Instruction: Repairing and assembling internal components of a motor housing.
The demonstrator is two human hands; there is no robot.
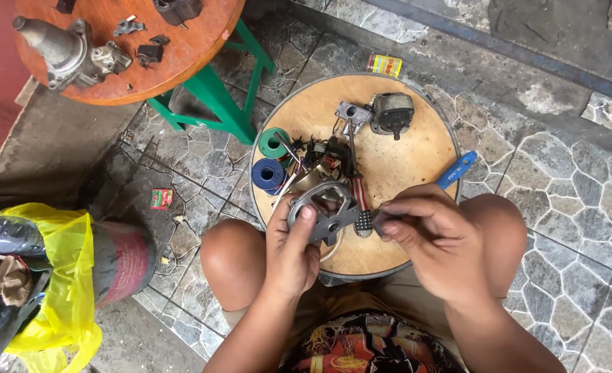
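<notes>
Bracket (323, 211), grey cast metal with a ring-shaped opening and flat lugs, is grasped in the left hand (293, 245), thumb pressed on its rim. Right hand (426, 238) sits just beside it, fingers pinched on a small dark part too small to identify. Beyond both hands lies a round plywood board (416, 155), pale and scuffed, resting across the person's knees. On it, beyond the left hand: two wire spools, one green (273, 143), one blue (268, 174), beside a tangle of coloured wires. Further out stands one small dark motor (392, 112). A blue-handled tool (455, 170) projects beyond the right hand. Floor is irregular grey stone paving. One round red-brown stool top with green legs (181, 52) stands well beyond the left hand.
</notes>
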